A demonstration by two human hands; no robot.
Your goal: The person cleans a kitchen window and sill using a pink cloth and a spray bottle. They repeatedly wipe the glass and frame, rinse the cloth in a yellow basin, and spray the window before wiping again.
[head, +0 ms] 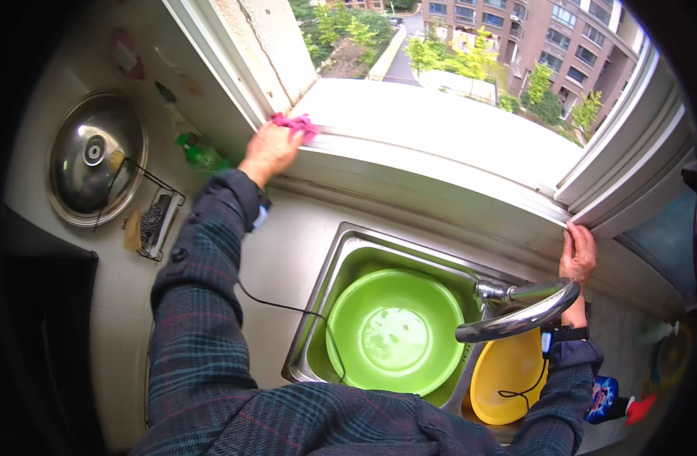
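At the left corner of the open window, my left hand (271, 149) grips a pink cloth (296, 126) and presses it on the white window track (348, 141). My right hand (577, 251) rests with its fingertips on the right part of the window ledge (514, 203), behind the faucet; I see nothing held in it. Below and between my arms, a green plastic basin (452, 342) with a little water or wet marks inside stands in the steel sink (320, 296). A yellow basin (497, 370) sits in the smaller bowl to the right.
The chrome faucet (519, 319) arches over the sink near my right wrist. A round metal lid (92, 171), a wire rack (169, 228) with scrubbers and a green bottle (203, 157) are at the left. A blue spray bottle (605, 402) lies at the lower right. Thin cables hang by both arms.
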